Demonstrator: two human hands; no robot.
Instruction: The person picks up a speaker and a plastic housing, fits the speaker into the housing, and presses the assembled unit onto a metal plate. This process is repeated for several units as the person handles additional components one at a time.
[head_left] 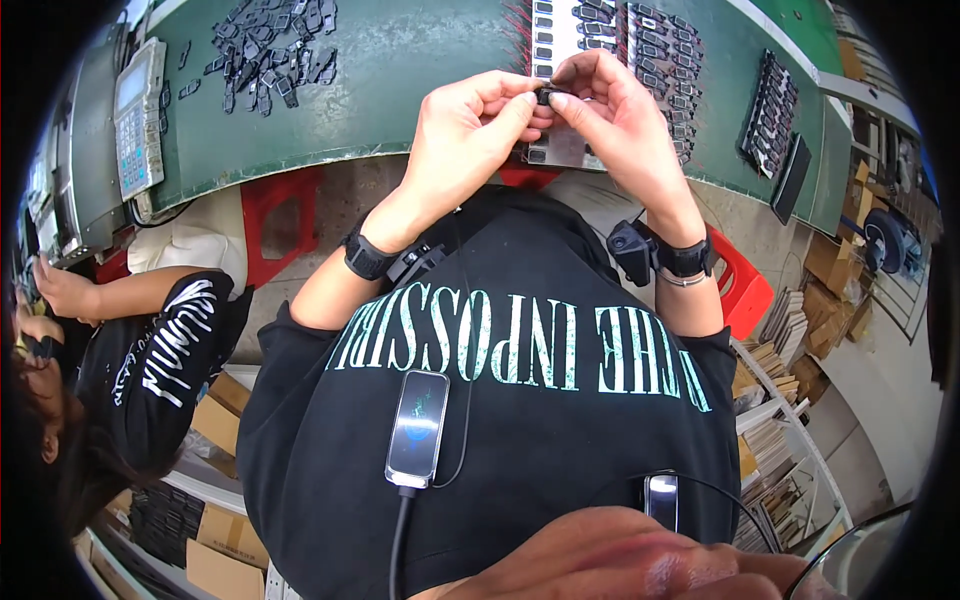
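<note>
My left hand (468, 130) and my right hand (622, 115) meet above the green table's near edge. Between their thumbs and fingertips they pinch a small black plastic part (545, 96); the fingers cover most of it. Just beyond the hands, a white strip (543, 40) carries a row of small dark rectangular pieces, with thin red wires sticking out on its left. Beside it on the right lie rows of similar black parts (655, 60) with red wires. Both wrists wear black straps with small devices.
A loose pile of black plastic parts (270, 45) lies on the green table (420, 60) at the left. Beyond it stands a grey keypad device (136, 120). At the right is a black tray of parts (768, 112). A co-worker (150, 370) sits to my left, near a red stool (280, 225).
</note>
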